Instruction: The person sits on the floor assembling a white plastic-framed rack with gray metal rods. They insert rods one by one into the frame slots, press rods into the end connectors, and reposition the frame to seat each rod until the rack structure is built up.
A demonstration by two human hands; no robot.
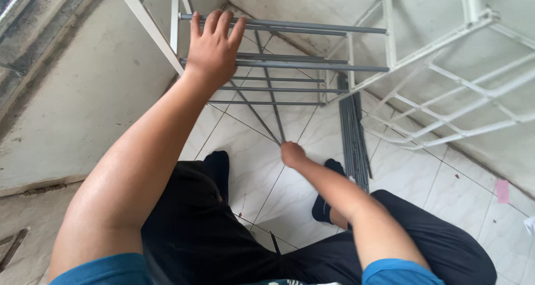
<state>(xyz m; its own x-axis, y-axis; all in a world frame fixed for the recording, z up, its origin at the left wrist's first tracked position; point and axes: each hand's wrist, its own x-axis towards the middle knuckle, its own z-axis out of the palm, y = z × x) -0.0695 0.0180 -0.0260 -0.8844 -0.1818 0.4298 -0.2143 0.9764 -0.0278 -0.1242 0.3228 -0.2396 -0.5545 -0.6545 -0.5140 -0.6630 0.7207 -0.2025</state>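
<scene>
Nearest, the right hand (292,154) is closed on two thin grey rods (267,115); the left hand (213,48) lies open on the rack's rails (290,26). Rod fitting seems underway; careful aligning is called for next.

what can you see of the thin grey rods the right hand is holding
The thin grey rods look like two slim, straight metal bars, dull grey and plain. Their near ends meet in the closed right hand, and they fan apart as they slant away, passing between the horizontal grey bars of the white rack frame. The left hand rests on that frame's upper bars, not on the rods. A bundle of similar grey rods lies on the tiled floor nearby.
</scene>
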